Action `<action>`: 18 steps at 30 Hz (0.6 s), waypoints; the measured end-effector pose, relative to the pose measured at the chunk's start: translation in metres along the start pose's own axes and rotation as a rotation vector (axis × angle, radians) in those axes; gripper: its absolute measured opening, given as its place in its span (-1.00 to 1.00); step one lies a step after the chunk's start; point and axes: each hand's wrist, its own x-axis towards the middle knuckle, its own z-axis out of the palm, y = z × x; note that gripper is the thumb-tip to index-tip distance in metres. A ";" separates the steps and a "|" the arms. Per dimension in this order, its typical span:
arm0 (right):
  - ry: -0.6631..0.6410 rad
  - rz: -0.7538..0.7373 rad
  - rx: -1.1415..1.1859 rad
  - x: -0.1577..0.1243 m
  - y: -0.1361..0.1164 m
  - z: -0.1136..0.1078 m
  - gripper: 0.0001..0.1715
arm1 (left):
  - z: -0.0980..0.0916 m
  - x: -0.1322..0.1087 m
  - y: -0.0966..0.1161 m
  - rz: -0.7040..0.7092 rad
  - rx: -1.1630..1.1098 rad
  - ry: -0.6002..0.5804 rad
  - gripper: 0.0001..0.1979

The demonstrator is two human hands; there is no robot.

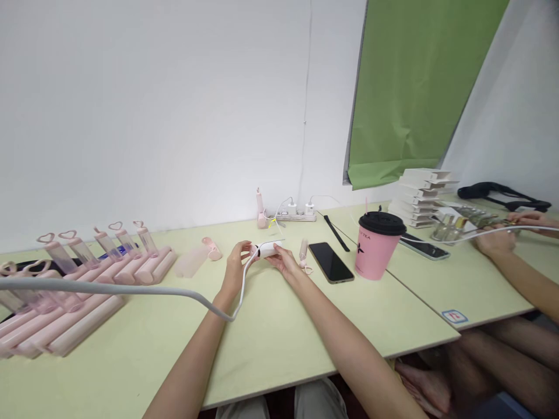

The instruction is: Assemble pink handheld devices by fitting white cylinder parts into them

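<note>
A short white cylindrical object [266, 249] with a dark ring near its left end is held level above the table between my two hands. My left hand [236, 263] has its fingers closed around the left end, where a bit of pink shows. The fingers of my right hand [285, 259] grip the right end from below. A grey-white cable crosses in front of my left wrist and partly hides the hold. Just right of my right hand lies a small pink piece with a clear tube and heart-shaped loop [304, 256]. To the left are a pink curved part [212, 248] and a translucent pink sleeve [191, 263].
Rows of pink cylinders [144, 267] with clear heart-topped tubes fill the left. A phone [331, 262], black strap [336, 233] and pink lidded cup [378, 247] stand right. A power strip [290, 217] lies by the wall. Another person's hands [498, 238] work at far right near stacked white boxes [417, 198].
</note>
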 end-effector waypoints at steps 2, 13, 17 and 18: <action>-0.017 0.006 -0.015 -0.001 0.001 0.001 -0.88 | 0.000 -0.001 0.000 -0.002 0.033 0.021 -0.64; -0.101 0.046 -0.003 -0.009 0.008 0.007 -0.80 | 0.012 -0.010 -0.009 0.142 0.209 -0.035 -0.48; -0.100 0.049 -0.093 -0.008 0.007 0.002 -0.79 | 0.019 -0.011 -0.014 0.262 0.395 -0.113 -0.26; -0.098 0.041 -0.110 -0.007 0.006 0.001 -0.81 | 0.019 -0.010 -0.015 0.262 0.432 -0.124 -0.23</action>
